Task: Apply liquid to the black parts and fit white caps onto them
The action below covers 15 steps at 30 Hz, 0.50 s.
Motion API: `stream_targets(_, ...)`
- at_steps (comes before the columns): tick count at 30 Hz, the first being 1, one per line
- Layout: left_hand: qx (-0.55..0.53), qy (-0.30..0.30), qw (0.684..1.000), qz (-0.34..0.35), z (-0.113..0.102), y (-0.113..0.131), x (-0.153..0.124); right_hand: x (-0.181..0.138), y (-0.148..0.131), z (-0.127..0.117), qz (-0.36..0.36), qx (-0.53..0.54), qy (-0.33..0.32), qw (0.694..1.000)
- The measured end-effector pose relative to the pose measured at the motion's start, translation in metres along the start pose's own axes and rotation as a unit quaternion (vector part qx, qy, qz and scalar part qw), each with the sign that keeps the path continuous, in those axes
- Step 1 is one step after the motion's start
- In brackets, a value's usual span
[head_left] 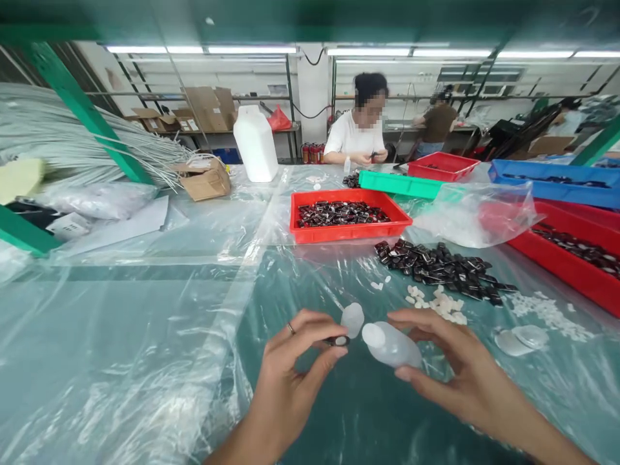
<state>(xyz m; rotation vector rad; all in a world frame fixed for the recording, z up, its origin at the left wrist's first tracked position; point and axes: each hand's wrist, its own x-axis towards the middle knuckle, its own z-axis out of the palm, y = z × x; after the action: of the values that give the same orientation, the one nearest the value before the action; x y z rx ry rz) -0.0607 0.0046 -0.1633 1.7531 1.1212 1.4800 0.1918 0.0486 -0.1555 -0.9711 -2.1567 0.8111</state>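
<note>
Between the thumb and fingers of my left hand point(290, 371) is a small black part point(341, 340) with a pale oval on its end. My right hand point(465, 365) grips a translucent white plastic bottle point(397, 349), tilted with its white cap end toward the left hand. A small gap separates bottle and black part. Just beyond them a frosted round piece point(353, 318) rests on the plastic sheeting. Behind my right hand lie a pile of black parts point(436, 266) and a scatter of small white pieces point(438, 303).
A red tray point(349, 234) of black parts sits ahead, with a green tray point(402, 184) behind it. More trays, red point(571, 258) and blue point(552, 194), line the right. A white jug point(255, 145) stands at the back. Across the table a person point(358, 132) handles a small item.
</note>
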Motion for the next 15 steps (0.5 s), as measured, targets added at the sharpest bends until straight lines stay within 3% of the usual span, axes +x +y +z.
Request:
stream_targets(9, 0.013, -0.050, 0.999, -0.003, -0.0064, 0.0021, 0.0017, 0.0003, -0.0016, 0.0006, -0.071, -0.037, -0.014, 0.997)
stream_targets(15, 0.057, -0.056, 0.997, 0.017, -0.0049, 0.0001, 0.0001, -0.0037, 0.0047, 0.0039, -0.073, -0.024, 0.017, 0.997)
